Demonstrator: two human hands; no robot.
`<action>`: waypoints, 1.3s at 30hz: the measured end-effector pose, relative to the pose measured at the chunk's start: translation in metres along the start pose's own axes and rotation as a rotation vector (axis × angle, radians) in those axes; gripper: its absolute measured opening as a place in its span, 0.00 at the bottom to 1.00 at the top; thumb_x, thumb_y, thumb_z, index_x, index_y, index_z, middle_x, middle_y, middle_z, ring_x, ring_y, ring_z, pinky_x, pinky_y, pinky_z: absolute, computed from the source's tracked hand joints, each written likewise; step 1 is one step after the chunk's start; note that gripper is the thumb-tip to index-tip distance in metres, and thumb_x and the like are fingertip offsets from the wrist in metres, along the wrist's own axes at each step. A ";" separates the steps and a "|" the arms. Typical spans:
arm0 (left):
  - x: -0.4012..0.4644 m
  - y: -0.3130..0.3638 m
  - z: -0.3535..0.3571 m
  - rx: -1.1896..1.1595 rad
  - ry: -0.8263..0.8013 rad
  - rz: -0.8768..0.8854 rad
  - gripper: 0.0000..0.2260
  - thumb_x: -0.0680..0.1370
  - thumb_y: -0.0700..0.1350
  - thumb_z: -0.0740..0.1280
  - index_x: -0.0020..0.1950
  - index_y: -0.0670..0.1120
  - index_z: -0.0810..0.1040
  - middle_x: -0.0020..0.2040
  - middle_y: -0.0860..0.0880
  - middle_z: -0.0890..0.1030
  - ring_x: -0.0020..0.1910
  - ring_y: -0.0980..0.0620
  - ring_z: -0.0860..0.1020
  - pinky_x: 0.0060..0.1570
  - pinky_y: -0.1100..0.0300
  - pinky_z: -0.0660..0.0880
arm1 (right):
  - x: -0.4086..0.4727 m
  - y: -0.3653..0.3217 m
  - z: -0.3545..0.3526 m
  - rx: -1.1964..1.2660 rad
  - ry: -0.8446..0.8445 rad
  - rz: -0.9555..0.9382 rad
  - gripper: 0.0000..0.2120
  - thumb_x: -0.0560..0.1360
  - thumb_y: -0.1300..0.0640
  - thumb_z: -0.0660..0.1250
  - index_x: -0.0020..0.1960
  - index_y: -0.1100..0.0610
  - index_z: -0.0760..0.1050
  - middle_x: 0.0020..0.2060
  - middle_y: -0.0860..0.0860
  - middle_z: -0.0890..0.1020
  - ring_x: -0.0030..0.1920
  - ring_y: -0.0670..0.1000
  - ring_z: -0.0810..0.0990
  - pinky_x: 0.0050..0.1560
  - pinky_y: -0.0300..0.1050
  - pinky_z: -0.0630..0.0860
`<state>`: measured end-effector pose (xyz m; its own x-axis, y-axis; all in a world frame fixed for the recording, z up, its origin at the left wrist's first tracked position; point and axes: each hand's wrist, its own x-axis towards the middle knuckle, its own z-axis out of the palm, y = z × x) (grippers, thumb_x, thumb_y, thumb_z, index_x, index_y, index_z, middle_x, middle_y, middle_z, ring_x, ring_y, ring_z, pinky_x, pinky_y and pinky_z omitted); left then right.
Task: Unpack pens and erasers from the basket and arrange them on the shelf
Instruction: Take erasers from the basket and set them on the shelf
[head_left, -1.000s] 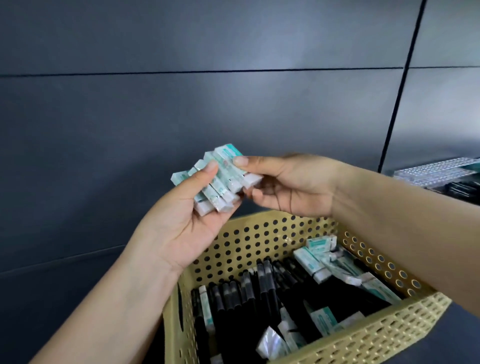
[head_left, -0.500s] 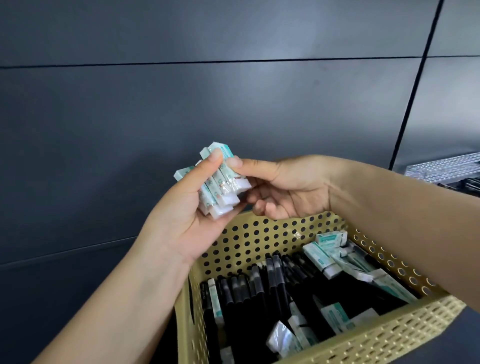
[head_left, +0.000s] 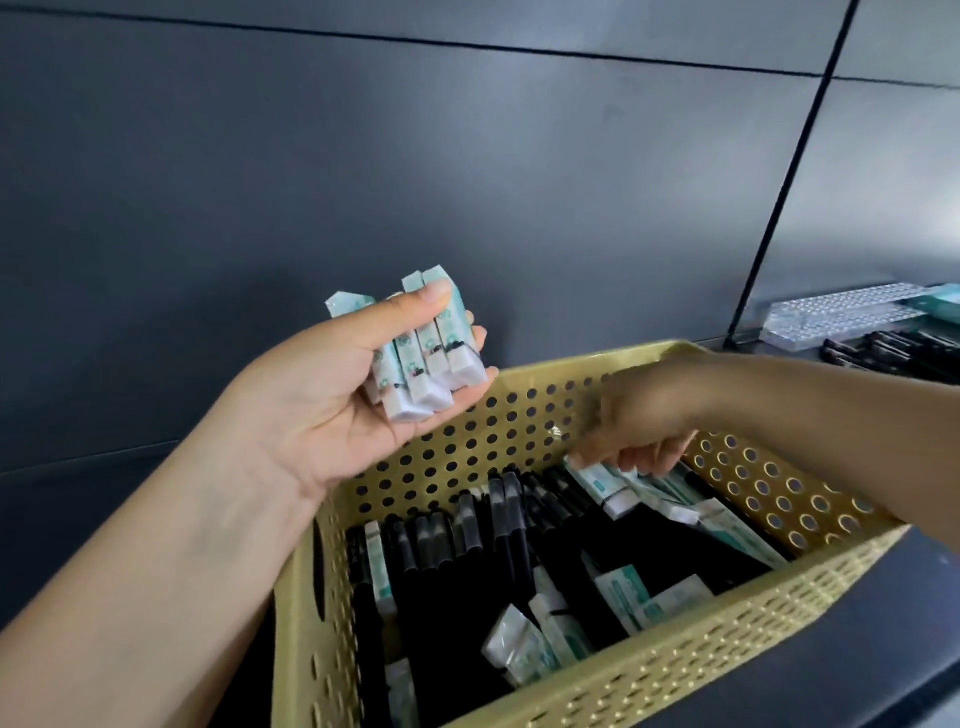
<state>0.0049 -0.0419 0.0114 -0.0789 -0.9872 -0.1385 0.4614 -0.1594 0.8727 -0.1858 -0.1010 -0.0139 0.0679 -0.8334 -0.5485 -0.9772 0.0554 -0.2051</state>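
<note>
Fingers (head_left: 631, 460) of right hand (head_left: 644, 415) dip into basket (head_left: 675, 670), touching erasers (head_left: 613, 486).

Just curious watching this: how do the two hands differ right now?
The left hand is raised above the basket, while the right hand reaches down inside it. The left grips a bundle of erasers; the right's fingers touch loose erasers, its grip blurred. Both are bare.

Perforated matt plastic basket (head_left: 649, 670) — glossy film-wrapped erasers (head_left: 426, 358), shiny black pens (head_left: 467, 530).
</note>
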 end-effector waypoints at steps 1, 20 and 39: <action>0.000 0.000 0.000 0.012 0.001 -0.003 0.15 0.59 0.42 0.68 0.43 0.39 0.76 0.32 0.43 0.83 0.31 0.51 0.82 0.27 0.53 0.79 | 0.004 0.000 0.005 -0.011 0.000 0.008 0.18 0.72 0.46 0.67 0.50 0.60 0.75 0.33 0.51 0.75 0.32 0.47 0.74 0.37 0.38 0.77; -0.002 -0.001 -0.001 0.091 -0.068 0.002 0.08 0.58 0.42 0.68 0.33 0.39 0.82 0.33 0.45 0.83 0.33 0.51 0.83 0.25 0.55 0.78 | -0.031 -0.005 0.017 0.126 -0.288 -0.190 0.10 0.68 0.69 0.70 0.43 0.60 0.70 0.45 0.59 0.78 0.30 0.47 0.79 0.33 0.37 0.79; 0.004 -0.005 -0.009 0.220 -0.188 0.000 0.10 0.64 0.48 0.66 0.26 0.47 0.83 0.33 0.49 0.83 0.34 0.54 0.83 0.32 0.59 0.79 | -0.022 0.008 0.014 -0.156 -0.425 -0.217 0.06 0.68 0.58 0.73 0.40 0.53 0.75 0.39 0.51 0.77 0.35 0.46 0.72 0.25 0.31 0.69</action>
<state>0.0101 -0.0449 0.0026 -0.2511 -0.9656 -0.0673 0.2603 -0.1343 0.9561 -0.1923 -0.0747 -0.0149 0.3168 -0.5173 -0.7950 -0.9478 -0.2042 -0.2448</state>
